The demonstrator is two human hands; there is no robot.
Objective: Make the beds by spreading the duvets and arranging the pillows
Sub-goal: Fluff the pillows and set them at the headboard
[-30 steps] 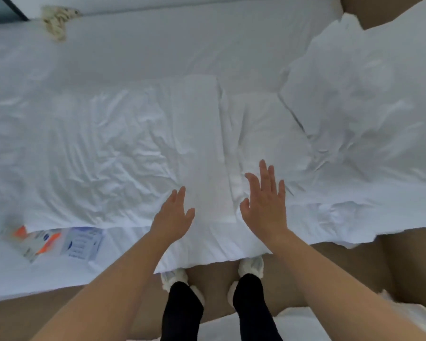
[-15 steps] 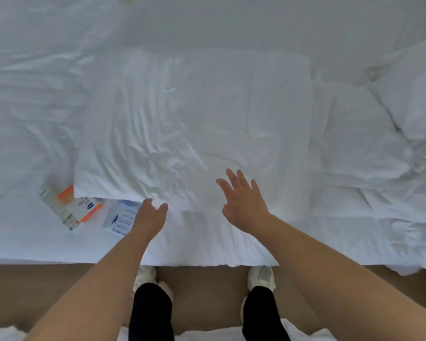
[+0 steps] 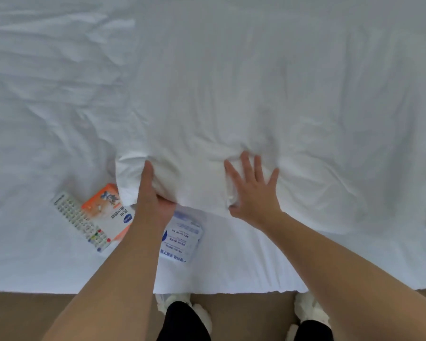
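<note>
A white duvet [image 3: 231,107] lies folded and wrinkled across the white bed sheet [image 3: 35,119]. My left hand [image 3: 154,203] grips its near left corner, thumb on top and fingers tucked under the edge, lifting it slightly. My right hand [image 3: 253,190] rests flat on the duvet's near edge with its fingers spread. The duvet's far and right ends blend into the rest of the white bedding.
On the sheet left of my left hand lie a remote control [image 3: 79,220] and an orange-and-white box [image 3: 108,210]. A white-and-blue packet [image 3: 182,237] lies partly under my left wrist. The bed edge runs along the brown floor [image 3: 59,313], where my feet stand in white slippers [image 3: 310,308].
I have leaned in closer over the bed. My left hand has moved from above the sheet to grip the duvet's corner, and my right hand has come down flat on it.
</note>
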